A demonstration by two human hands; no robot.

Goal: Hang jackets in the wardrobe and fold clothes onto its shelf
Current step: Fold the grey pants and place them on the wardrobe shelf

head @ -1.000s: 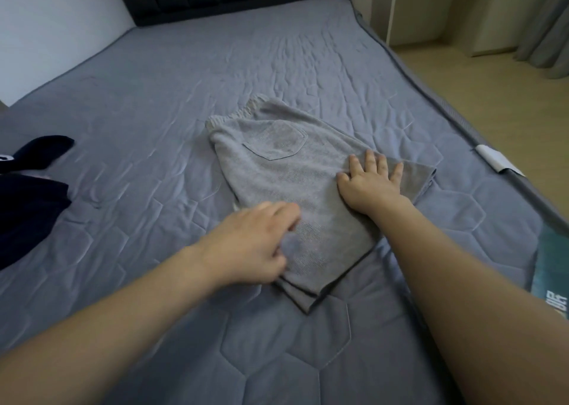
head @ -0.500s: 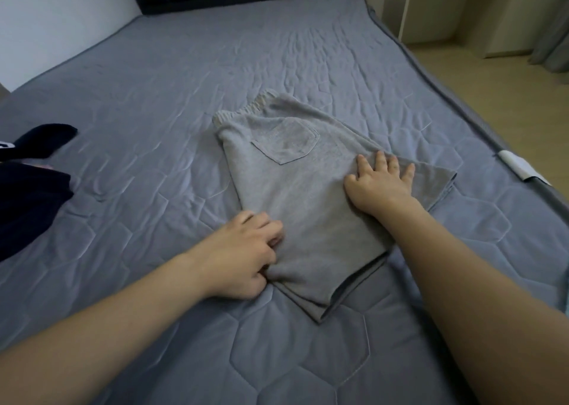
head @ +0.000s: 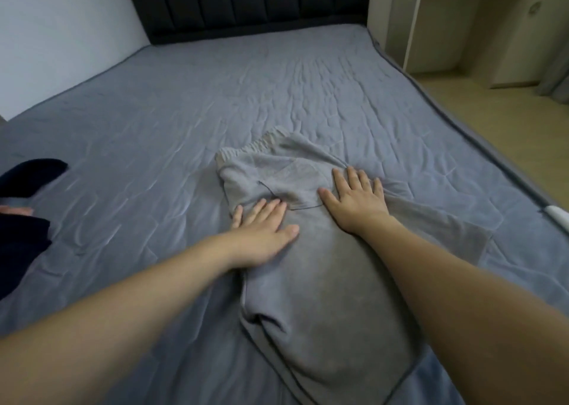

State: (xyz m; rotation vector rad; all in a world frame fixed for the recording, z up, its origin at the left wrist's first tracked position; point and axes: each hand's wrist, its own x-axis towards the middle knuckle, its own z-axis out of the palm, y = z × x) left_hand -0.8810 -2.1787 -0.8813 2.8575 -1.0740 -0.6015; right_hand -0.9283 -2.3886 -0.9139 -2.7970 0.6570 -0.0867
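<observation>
**Head view: both hands flat on grey shorts on the bed**

Head camera looks down two bare forearms that reach forward over a grey quilted bed (head: 308,90). Nearest the viewer lies the lower part of a pair of grey shorts (head: 323,297), spread on the bed cover, with its near hem slightly bunched at the left corner. The garment runs away from the viewer, its elastic waistband at the far end and a patch pocket just below that band.

Left hand (head: 261,232) rests palm down on the left edge of the shorts, fingers straight and spread, holding nothing; its outer fingers reach past the cloth edge toward the bed cover. Right hand (head: 357,201) lies flat a little farther on, fingers fanned wide, pressing on the fabric beside the pocket. The two hands are near each other but apart.

At the left edge of the bed sits a dark navy garment (head: 21,219), well apart from the shorts. A small white tag (head: 558,215) shows at the bed's right edge. Farther off stands a dark padded headboard (head: 246,1), with a white wall to its left and pale wooden flooring (head: 508,121) to the right.
</observation>
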